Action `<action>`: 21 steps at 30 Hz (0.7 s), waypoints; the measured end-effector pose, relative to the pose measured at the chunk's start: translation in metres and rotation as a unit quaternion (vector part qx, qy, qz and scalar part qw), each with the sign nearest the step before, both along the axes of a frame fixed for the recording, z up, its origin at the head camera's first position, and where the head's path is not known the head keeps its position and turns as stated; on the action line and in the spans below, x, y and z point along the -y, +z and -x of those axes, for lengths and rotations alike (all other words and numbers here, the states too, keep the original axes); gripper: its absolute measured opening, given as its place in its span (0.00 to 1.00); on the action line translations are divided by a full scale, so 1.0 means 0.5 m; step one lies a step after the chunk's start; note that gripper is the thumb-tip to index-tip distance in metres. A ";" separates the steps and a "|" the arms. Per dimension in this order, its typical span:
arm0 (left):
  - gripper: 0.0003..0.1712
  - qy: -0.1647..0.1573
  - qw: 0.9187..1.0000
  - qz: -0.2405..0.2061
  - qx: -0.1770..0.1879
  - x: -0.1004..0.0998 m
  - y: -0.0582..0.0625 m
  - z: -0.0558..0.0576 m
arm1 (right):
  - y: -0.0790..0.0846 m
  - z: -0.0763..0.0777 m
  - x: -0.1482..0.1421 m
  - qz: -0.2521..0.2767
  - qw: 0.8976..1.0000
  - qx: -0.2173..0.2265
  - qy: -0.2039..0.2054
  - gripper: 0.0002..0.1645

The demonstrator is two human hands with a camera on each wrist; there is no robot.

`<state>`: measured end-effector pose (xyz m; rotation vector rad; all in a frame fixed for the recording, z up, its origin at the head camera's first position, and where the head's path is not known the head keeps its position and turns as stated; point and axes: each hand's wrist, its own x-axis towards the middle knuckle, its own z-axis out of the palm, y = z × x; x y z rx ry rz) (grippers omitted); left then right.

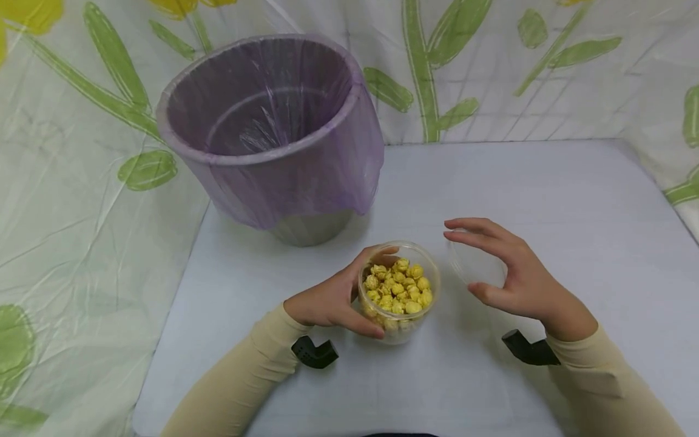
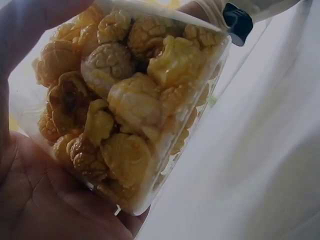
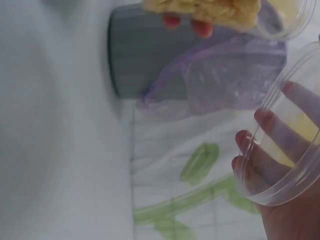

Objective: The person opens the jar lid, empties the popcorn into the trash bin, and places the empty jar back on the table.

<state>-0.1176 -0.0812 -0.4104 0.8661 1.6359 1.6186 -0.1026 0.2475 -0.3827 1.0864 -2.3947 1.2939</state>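
A clear plastic tub (image 1: 403, 335) of yellow, ball-shaped popcorn (image 1: 398, 288) is gripped by my left hand (image 1: 330, 297), its thumb on the near side and fingers round the far side. In the left wrist view the popcorn (image 2: 130, 100) shows through the tub's wall, against the palm. To the right of the tub, my right hand (image 1: 519, 276) holds a clear round lid (image 1: 480, 267) between thumb and fingers, apart from the tub. In the right wrist view several fingers show through the lid (image 3: 272, 197).
A grey bin (image 1: 314, 229) stands at the back left of the white table (image 1: 524, 182), lined with a purple plastic bag (image 1: 306, 188) folded over its rim. Behind it hangs a white sheet (image 1: 338, 15) with printed green leaves and yellow flowers.
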 end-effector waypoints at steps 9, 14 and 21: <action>0.70 0.005 1.000 0.003 -0.001 0.002 0.004 0.001 | -0.050 -0.001 -0.068 0.006 0.997 0.012 -0.073 0.45; 0.71 0.004 1.000 -0.002 0.001 0.003 0.007 0.000 | -0.075 0.003 -0.107 0.004 0.990 0.051 -0.129 0.43; 0.70 -0.011 1.000 -0.006 0.011 0.002 0.012 -0.003 | -0.105 0.002 -0.154 -0.040 0.965 0.139 -0.218 0.38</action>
